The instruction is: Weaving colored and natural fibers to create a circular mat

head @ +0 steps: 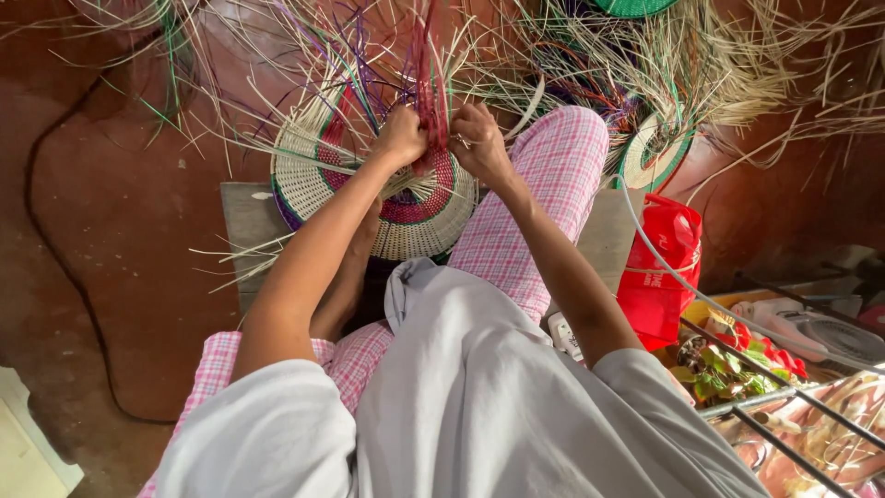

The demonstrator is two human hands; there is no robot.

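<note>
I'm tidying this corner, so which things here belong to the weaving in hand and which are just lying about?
In use:
left hand and right hand, both gripping the red strands
round woven piece, resting on the wooden board

Lying about:
red plastic bag
smaller green-rimmed woven piece
black cable on the floor

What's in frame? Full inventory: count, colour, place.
woven disc: 1, cream with red, green and purple bands, under both hands
red strands: 1 bundle, red, between the hands
loose straw: many, pale, across the top
second woven piece: 1, white and green, right of the knee
red bag: 1, right
black cable: 1, floor at left
left hand: gripping the strands
right hand: gripping the strands
</note>
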